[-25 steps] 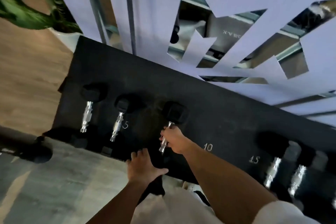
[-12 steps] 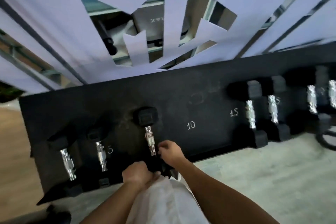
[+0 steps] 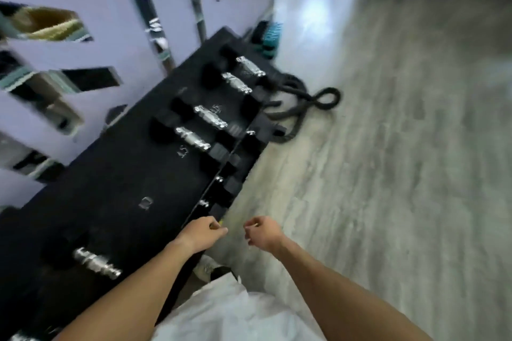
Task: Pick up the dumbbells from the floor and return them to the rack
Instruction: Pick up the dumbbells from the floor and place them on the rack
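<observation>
Resting on the black rack (image 3: 119,174), one dumbbell (image 3: 95,262) with a chrome handle lies near left, just left of the left forearm and nearer than the left hand (image 3: 203,232). Four more dumbbells sit farther along the rack: one pair (image 3: 194,139) by a chalked number, another pair (image 3: 240,83) at the far end. Left hand hovers over the rack's front edge, fingers loosely curled, holding nothing. Right hand (image 3: 263,234) is just right of it over the grey floor (image 3: 388,174), fingers also loosely curled, empty; hands apart, neither touching a dumbbell. Black rope (image 3: 310,101) coils on the floor by the rack's far end. White garment (image 3: 235,315) at bottom centre. Frame blurred.
</observation>
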